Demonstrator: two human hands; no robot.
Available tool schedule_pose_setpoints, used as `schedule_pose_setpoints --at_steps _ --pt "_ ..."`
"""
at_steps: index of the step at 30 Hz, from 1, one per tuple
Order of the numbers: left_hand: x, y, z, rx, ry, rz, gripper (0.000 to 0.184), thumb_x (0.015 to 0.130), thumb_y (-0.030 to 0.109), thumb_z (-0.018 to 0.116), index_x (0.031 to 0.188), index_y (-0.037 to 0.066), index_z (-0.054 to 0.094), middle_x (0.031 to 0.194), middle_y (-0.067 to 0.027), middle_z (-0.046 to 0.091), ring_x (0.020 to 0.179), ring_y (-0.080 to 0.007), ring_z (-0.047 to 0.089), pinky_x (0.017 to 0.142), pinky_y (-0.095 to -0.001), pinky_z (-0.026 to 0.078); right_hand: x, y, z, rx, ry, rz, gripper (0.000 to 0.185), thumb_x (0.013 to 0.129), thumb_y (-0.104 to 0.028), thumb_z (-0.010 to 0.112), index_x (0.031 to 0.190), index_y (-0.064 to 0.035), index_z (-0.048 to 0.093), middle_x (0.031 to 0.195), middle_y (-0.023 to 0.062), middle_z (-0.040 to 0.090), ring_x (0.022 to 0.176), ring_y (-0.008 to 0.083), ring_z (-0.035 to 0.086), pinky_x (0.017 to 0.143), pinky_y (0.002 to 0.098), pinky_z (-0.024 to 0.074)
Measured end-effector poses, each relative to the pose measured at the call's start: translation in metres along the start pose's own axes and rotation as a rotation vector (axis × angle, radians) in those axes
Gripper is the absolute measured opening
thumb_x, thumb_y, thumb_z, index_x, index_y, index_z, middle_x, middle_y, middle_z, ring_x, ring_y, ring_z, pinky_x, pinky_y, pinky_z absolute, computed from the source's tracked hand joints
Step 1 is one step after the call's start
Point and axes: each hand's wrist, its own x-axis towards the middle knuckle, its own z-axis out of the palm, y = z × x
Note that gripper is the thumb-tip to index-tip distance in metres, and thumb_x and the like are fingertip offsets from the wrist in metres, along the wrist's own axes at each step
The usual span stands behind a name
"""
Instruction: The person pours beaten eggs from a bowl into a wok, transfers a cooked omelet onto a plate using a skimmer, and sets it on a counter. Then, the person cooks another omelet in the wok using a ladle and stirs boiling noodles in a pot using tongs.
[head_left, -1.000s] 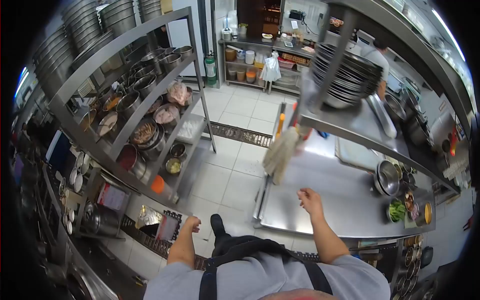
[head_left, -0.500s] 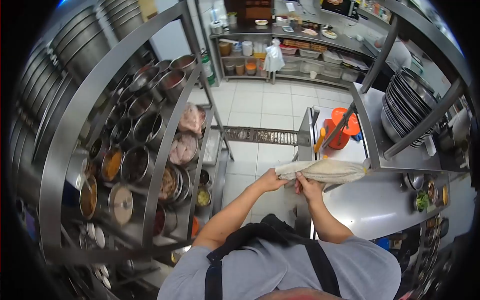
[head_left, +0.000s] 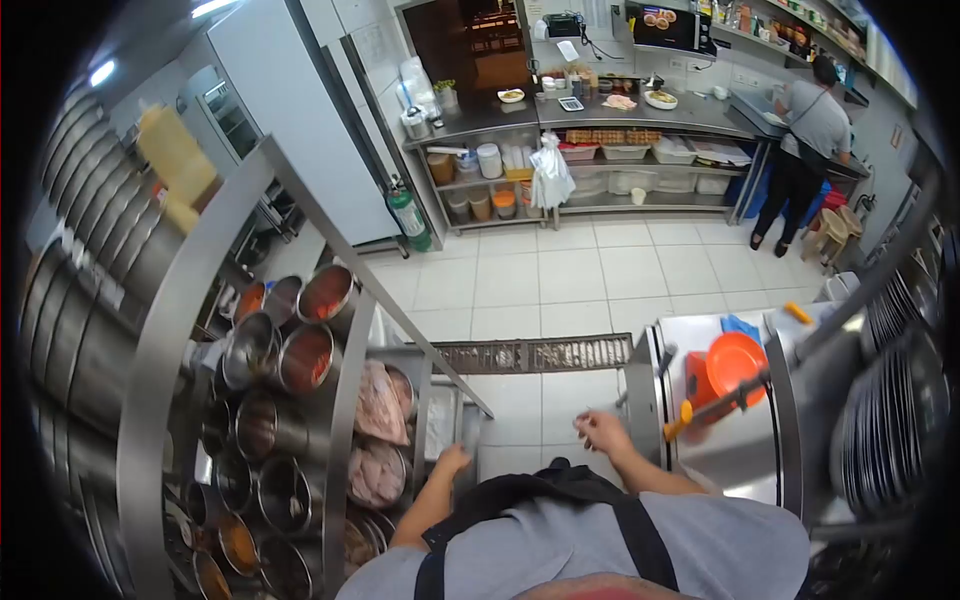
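My left hand (head_left: 455, 459) is low beside the metal rack on the left, close to a pale shallow tray (head_left: 438, 425) on its shelf. Its fingers point away and are mostly hidden. My right hand (head_left: 604, 432) hangs in front of me over the floor, left of the steel counter (head_left: 745, 440). Its fingers are loosely bent and apart, with nothing I can make out in them. Large pieces of raw meat (head_left: 380, 402) sit in bowls on the rack near my left arm.
Steel pots (head_left: 310, 358) with sauces fill the rack (head_left: 345, 440). An orange container (head_left: 735, 365) stands on the right counter, near stacked plates (head_left: 893, 425). A floor drain grate (head_left: 530, 353) crosses the tiles ahead. A person (head_left: 812, 125) stands at the far right sink.
The pale cloth that both hands gripped is no longer in them. My hands have come apart, the left toward the rack. The view has swung up, showing more of the far room.
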Motion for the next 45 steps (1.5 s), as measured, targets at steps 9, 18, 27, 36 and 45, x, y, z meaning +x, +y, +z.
schedule_pose_setpoints --at_steps 9,18,27,36,45 --pt "0.056 -0.031 -0.01 -0.375 -0.255 -0.509 0.029 0.078 0.022 0.06 0.093 -0.002 0.064 0.082 -0.0223 0.066 0.067 -0.0321 0.066 0.059 -0.0457 0.053 0.225 -0.17 -0.128 -0.134 0.276 -0.246 0.029 0.087 -0.029 0.062 0.101 -0.0046 0.068 0.074 0.0151 0.068 0.064 0.025 0.066 0.063 0.0348 0.052" --pt "0.309 0.138 -0.132 -0.084 -0.44 -0.228 0.024 0.08 0.021 0.06 0.084 -0.002 0.063 0.077 -0.0218 0.064 0.06 -0.0318 0.064 0.053 -0.0462 0.052 0.299 -0.098 -0.278 -0.509 0.699 0.108 0.028 0.082 -0.029 0.066 0.094 -0.0044 0.07 0.086 0.0159 0.07 0.076 0.0351 0.066 0.073 0.0402 0.0521" --pt "0.691 0.468 -0.302 0.272 -0.172 0.038 0.022 0.082 0.017 0.056 0.07 -0.002 0.058 0.061 -0.0187 0.059 0.043 -0.0306 0.057 0.037 -0.0437 0.047 0.292 -0.049 -0.359 0.047 1.034 0.393 0.028 0.086 -0.027 0.063 0.099 -0.002 0.068 0.069 0.0078 0.065 0.052 0.0144 0.062 0.046 0.0306 0.0478" --pt "0.636 0.846 -0.102 0.109 -0.499 0.549 0.042 0.08 0.014 0.058 0.122 0.008 0.054 0.09 -0.0069 0.065 0.071 -0.0136 0.06 0.054 -0.0269 0.047 0.372 0.051 -0.482 -0.036 1.011 0.53 0.029 0.085 -0.028 0.065 0.1 -0.0024 0.067 0.075 0.0118 0.067 0.056 0.0171 0.064 0.054 0.0324 0.0512" --pt "0.688 0.954 0.083 0.901 -0.772 0.158 0.036 0.084 0.011 0.056 0.12 0.01 0.057 0.099 -0.0114 0.063 0.084 -0.0248 0.064 0.064 -0.0443 0.053 0.31 0.007 -0.643 0.422 1.338 0.549 0.028 0.088 -0.024 0.064 0.106 -0.0031 0.066 0.074 0.0097 0.065 0.058 0.0147 0.061 0.052 0.0282 0.0483"
